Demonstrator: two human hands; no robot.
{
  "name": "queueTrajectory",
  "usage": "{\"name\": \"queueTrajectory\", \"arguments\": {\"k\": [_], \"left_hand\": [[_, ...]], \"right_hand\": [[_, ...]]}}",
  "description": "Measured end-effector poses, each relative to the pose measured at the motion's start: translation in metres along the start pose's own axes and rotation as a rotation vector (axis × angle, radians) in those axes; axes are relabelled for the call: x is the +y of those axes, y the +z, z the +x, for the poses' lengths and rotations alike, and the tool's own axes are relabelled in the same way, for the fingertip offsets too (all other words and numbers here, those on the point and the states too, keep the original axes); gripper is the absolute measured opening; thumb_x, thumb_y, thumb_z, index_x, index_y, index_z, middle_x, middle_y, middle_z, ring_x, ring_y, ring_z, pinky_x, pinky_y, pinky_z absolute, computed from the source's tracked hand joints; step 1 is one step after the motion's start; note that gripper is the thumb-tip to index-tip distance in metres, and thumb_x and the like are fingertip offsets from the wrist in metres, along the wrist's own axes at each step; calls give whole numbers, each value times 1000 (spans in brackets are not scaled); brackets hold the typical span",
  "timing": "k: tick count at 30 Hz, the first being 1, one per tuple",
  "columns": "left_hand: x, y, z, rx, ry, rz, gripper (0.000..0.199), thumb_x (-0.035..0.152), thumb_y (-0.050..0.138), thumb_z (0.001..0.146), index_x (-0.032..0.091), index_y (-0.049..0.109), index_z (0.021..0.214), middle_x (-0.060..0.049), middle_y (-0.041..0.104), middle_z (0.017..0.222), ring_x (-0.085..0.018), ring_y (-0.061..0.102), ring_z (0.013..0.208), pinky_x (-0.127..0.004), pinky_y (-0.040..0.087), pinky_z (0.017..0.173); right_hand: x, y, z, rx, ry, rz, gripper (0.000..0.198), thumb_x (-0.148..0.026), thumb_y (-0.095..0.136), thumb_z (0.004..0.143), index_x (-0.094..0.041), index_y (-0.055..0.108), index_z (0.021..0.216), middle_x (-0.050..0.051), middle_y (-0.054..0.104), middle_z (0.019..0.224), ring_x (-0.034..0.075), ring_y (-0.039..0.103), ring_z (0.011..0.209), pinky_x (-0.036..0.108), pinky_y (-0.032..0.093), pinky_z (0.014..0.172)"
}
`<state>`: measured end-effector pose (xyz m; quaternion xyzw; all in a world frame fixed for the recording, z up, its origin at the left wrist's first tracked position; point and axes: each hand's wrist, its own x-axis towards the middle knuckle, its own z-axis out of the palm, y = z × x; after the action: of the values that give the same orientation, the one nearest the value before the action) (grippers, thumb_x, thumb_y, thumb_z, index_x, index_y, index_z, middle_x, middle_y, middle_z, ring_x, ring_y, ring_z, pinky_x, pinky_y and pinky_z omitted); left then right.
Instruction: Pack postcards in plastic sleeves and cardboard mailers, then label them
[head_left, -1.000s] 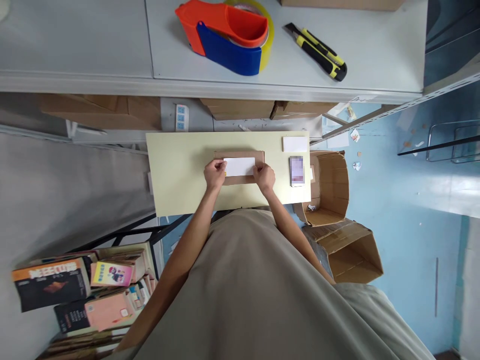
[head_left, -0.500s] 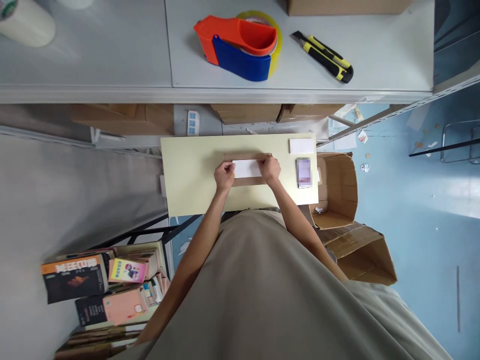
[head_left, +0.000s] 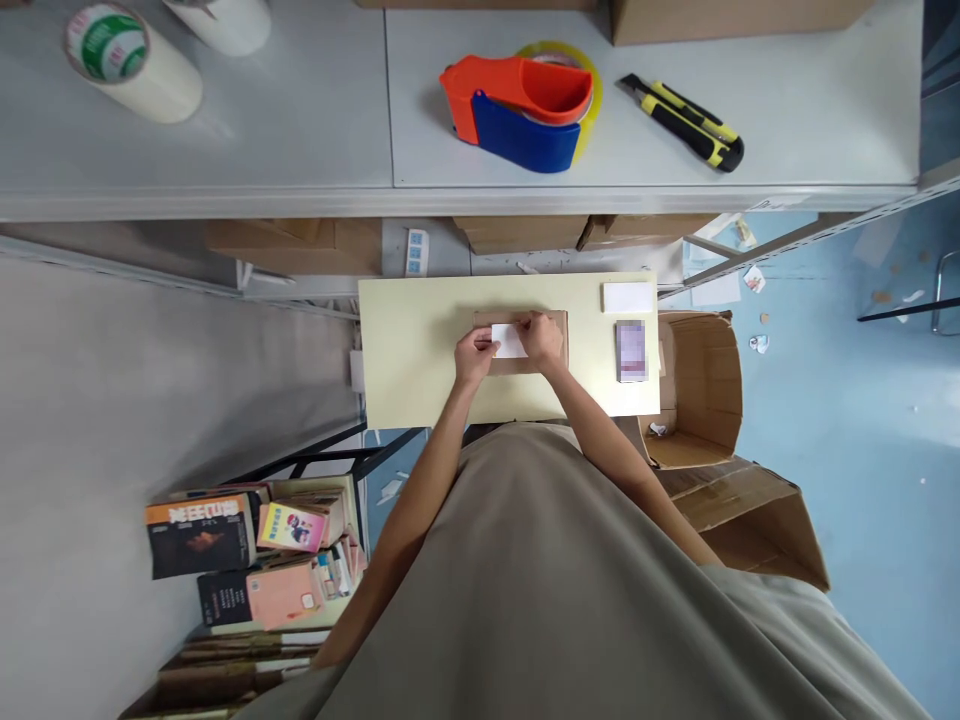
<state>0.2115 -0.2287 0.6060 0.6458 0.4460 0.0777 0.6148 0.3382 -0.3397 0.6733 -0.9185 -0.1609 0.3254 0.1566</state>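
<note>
A flat brown cardboard piece point(head_left: 517, 367), perhaps a small box, lies on the pale yellow table in front of me. Over it is a white slip of paper point(head_left: 508, 341). My left hand point(head_left: 474, 357) is closed, pinching the slip's left end between thumb and fingers. At the other end my right hand point(head_left: 541, 341) has its fingers bent down and closed on the paper, covering part of it. Whether the slip is stuck to the cardboard I cannot tell. Right of my hands lie a white stack point(head_left: 628, 297) and a purplish, blurred-out packet point(head_left: 632, 351).
On the grey shelf point(head_left: 300, 120) above are a red-and-blue tape dispenser point(head_left: 525, 125), a yellow-black utility knife point(head_left: 686, 125) and tape rolls point(head_left: 142, 70). Open cardboard boxes point(head_left: 705, 385) stand right of the table point(head_left: 412, 370). Books point(head_left: 202, 535) are stacked at lower left.
My hands have come closer together, and less of the white slip shows between them. More cardboard shows right of my right hand. The whole view has shifted, so everything appears further right.
</note>
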Motion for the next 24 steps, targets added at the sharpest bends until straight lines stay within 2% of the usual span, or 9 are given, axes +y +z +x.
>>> {"name": "queueTrajectory", "arguments": {"k": [6, 9, 12, 15, 18, 21, 24], "left_hand": [[-5, 0, -4, 19, 77, 68, 27, 14, 80, 78, 20, 78, 105, -8, 81, 105, -23, 77, 92, -40, 65, 94], [-6, 4, -11, 74, 128, 124, 32, 7, 75, 81, 20, 76, 111, -9, 78, 112, -22, 77, 96, -40, 64, 96], [-5, 8, -21, 108, 166, 170, 43, 2, 71, 82, 22, 75, 121, -11, 69, 129, -20, 76, 95, -40, 64, 98], [-2, 10, -28, 145, 184, 208, 57, -3, 67, 82, 23, 71, 133, -11, 61, 139, -17, 75, 90, -36, 62, 97], [1, 7, -30, 164, 166, 228, 71, -6, 66, 82, 22, 63, 147, -12, 59, 140, -14, 73, 83, -34, 61, 97], [2, 1, -28, 141, 133, 227, 72, -7, 69, 81, 21, 63, 147, -13, 58, 141, -13, 72, 81, -35, 60, 101], [1, -4, -27, 103, 111, 202, 66, -4, 72, 82, 19, 65, 144, -14, 58, 141, -14, 73, 82, -37, 61, 102]], "right_hand": [[-4, 15, -17, -200, -32, -120, 17, -38, 74, 102, -26, 83, 110, 11, 83, 121, 28, 78, 112, 33, 60, 93], [-9, 16, -12, -181, -49, -113, 21, -39, 71, 105, -26, 83, 116, 10, 84, 119, 28, 78, 113, 32, 59, 93], [-14, 17, -6, -117, -36, -107, 27, -39, 63, 109, -24, 81, 122, 13, 84, 120, 29, 79, 113, 35, 59, 93], [-18, 19, -6, -81, -30, -126, 37, -47, 58, 112, -20, 80, 121, 17, 83, 120, 33, 79, 114, 39, 60, 94], [-23, 20, -6, -66, -19, -160, 49, -58, 56, 112, -16, 80, 120, 21, 82, 121, 35, 78, 117, 42, 60, 97], [-30, 18, -1, -47, 21, -174, 62, -69, 57, 108, -13, 80, 120, 24, 82, 117, 35, 77, 118, 43, 60, 100], [-35, 12, 6, -77, 37, -160, 68, -76, 59, 105, -12, 82, 110, 22, 83, 97, 35, 78, 112, 43, 60, 100]]}}
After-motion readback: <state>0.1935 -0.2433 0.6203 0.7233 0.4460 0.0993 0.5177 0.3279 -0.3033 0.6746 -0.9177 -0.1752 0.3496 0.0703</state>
